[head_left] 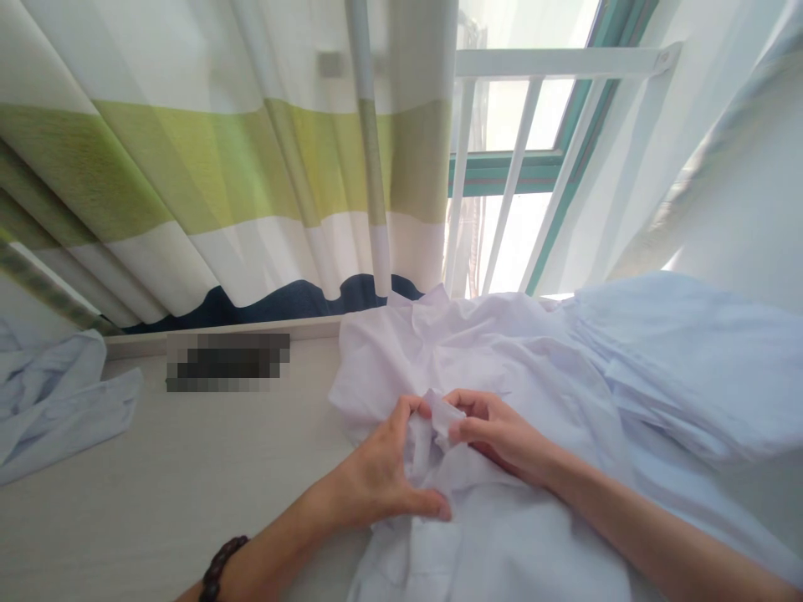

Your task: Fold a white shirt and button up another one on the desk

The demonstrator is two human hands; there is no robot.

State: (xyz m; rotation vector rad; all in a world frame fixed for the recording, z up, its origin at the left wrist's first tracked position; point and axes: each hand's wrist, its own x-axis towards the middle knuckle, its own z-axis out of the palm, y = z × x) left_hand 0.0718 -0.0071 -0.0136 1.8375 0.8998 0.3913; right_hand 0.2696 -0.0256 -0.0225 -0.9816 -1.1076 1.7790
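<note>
left hand [382, 477]: bare forearm, dark beaded bracelet [221, 567] at wrist | right hand [495, 435]: bare, no sleeve

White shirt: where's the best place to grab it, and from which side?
Probably the small raised fold in the middle of the white shirt, reached from the near edge. Most of it lies flat on the table, but that fold stands up, easy to pinch. The left hand and right hand pinch it there, one from each side.

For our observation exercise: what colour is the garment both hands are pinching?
White; the crumpled white fabric garment shows best in the head view.
</note>
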